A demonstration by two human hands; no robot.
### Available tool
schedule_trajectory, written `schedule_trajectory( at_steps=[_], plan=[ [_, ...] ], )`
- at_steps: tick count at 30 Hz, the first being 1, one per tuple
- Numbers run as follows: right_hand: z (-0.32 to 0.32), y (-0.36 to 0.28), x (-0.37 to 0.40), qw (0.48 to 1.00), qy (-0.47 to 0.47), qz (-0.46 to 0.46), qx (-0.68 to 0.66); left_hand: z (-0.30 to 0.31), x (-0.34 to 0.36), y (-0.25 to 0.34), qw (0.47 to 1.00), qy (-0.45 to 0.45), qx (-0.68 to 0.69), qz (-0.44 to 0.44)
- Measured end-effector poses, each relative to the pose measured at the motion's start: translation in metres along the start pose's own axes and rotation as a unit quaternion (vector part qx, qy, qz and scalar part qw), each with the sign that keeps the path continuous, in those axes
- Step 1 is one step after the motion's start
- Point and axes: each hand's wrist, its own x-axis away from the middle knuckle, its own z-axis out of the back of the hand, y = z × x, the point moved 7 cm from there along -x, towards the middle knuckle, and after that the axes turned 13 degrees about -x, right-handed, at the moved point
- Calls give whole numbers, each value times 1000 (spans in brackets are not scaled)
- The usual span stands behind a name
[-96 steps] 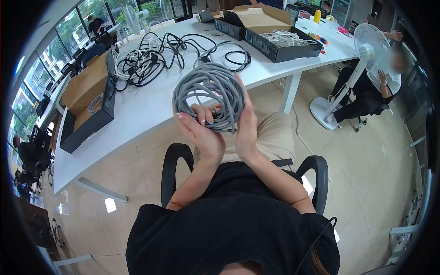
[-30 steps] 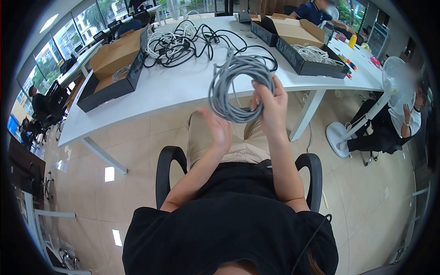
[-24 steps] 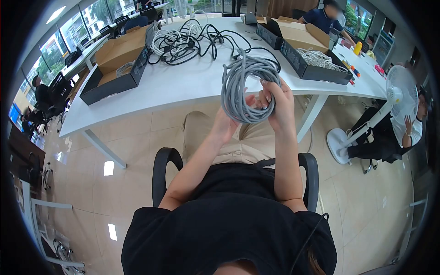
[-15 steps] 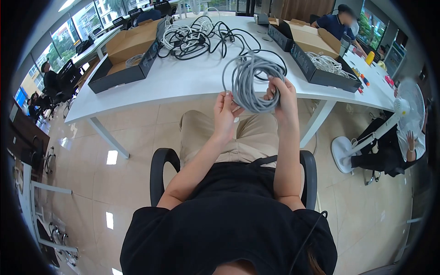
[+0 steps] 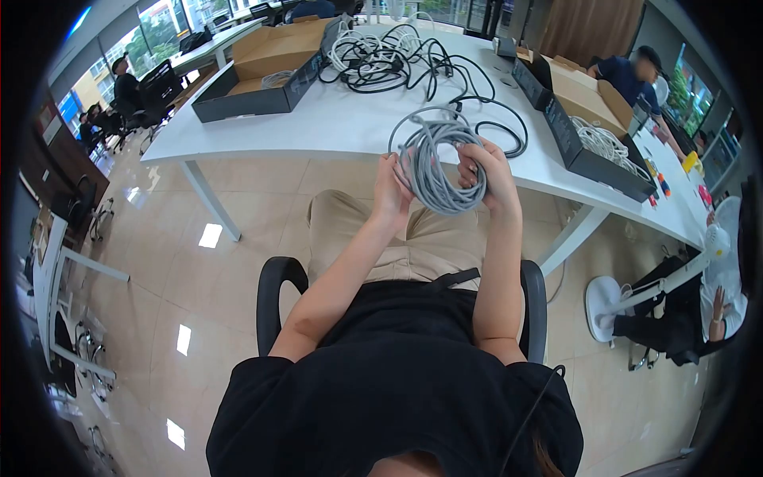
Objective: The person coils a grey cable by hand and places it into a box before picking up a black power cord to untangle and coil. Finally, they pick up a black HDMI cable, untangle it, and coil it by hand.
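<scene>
A thick coil of grey cable (image 5: 439,176) is held up between my hands, just in front of the table's near edge. My right hand (image 5: 496,176) is wrapped around the coil's right side, its fingers through the middle. On the left side, my left hand (image 5: 390,189) pinches the coil's edge, with the fingertips partly hidden behind the strands. One loose loop of the cable arcs above the coil. Behind it on the white table (image 5: 262,143) lies a tangle of black cables (image 5: 405,75) and white cables (image 5: 354,49).
An open dark box (image 5: 238,99) with a small white cable coil stands at the left. Another open box (image 5: 596,159) at the right holds white cables. A co-worker (image 5: 632,79) leans over the table at the far right. A white fan (image 5: 675,278) stands on the floor nearby.
My head view has turned, so the table and boxes appear shifted to the right. The coil sits slightly lower, and my left hand has closed in against its left side.
</scene>
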Motion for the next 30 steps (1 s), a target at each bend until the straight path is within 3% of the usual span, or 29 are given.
schedule_trajectory(
  at_steps=[4,8,10,14,17,20,26,28,30],
  plan=[
    [3,0,-7,987,23,17,160,-15,16,30,1000,-3,-7,-24],
    [6,-2,-23,977,27,121,171,-19,31,38,995,-20,-34,-90],
    [5,-6,-26,967,46,191,162,-15,38,32,995,31,-24,-90],
    [5,2,-37,984,-10,150,100,-8,42,38,991,53,-52,-109],
    [-7,13,-38,975,-43,92,196,1,33,30,952,93,-262,-126],
    [-14,24,-44,969,-82,62,224,3,31,40,961,120,-173,-179],
    [-19,34,-45,951,-157,12,267,8,37,42,981,98,-147,-79],
    [-24,37,-44,947,-185,-10,262,25,29,40,978,110,-145,-99],
    [-12,31,-50,972,-121,3,202,35,29,46,971,122,-163,-126]
  ],
)
